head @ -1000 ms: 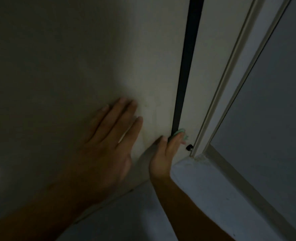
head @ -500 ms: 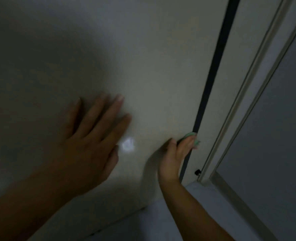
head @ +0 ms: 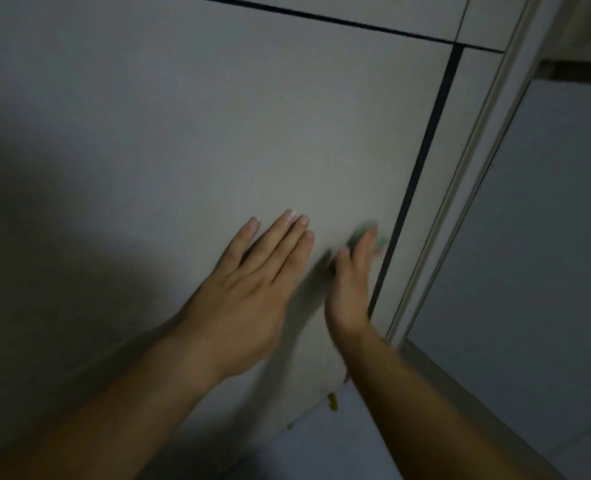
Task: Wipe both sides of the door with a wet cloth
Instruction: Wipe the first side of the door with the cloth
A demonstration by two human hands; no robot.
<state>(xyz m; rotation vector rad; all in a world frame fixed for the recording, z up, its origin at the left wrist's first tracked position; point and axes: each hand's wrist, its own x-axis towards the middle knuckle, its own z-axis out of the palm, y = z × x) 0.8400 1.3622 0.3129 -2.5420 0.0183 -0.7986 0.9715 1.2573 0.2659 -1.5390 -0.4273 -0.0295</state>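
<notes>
The pale door [head: 218, 133] fills most of the dim head view. My left hand [head: 249, 285] lies flat on its face with straight fingers. Just to the right, my right hand [head: 351, 289] presses a green cloth [head: 365, 233] against the door near its right edge. Only the cloth's tips show past my blurred fingers. A dark gap [head: 422, 150] runs along that edge of the door.
A pale door frame [head: 474, 161] stands right of the gap, with a grey wall [head: 547, 220] beyond it. A light floor [head: 322, 445] shows at the bottom, with a small yellow-green bit [head: 332, 400] by the door's lower corner.
My right hand has slid the cloth up the door's edge, away from the floor. My left hand has shifted up the door face with it. My view has tilted upward.
</notes>
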